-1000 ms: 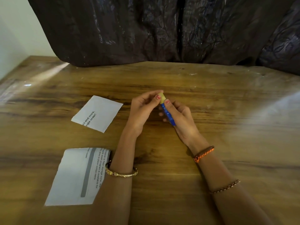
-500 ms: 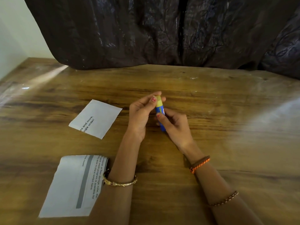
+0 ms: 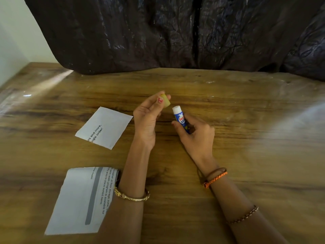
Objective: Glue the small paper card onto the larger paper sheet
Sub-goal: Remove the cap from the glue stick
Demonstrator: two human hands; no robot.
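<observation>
My right hand [image 3: 195,136] grips a blue glue stick [image 3: 180,118], held upright over the middle of the table with its white tip bare. The yellow cap [image 3: 166,100] sits pinched between the fingers of my left hand [image 3: 146,120], a short gap to the left of the stick. A small white paper card [image 3: 105,126] with printed text lies flat to the left of my left hand. The larger paper sheet [image 3: 79,199] lies near the front left edge, its right side partly hidden under my left forearm.
Everything rests on a wooden table [image 3: 246,138]. A dark crinkled cloth [image 3: 175,32] hangs along the table's far edge. A pale wall [image 3: 14,41] borders the far left.
The cap has come off the glue stick: my left hand has pulled it up and to the left, and my right hand has tilted the stick more upright.
</observation>
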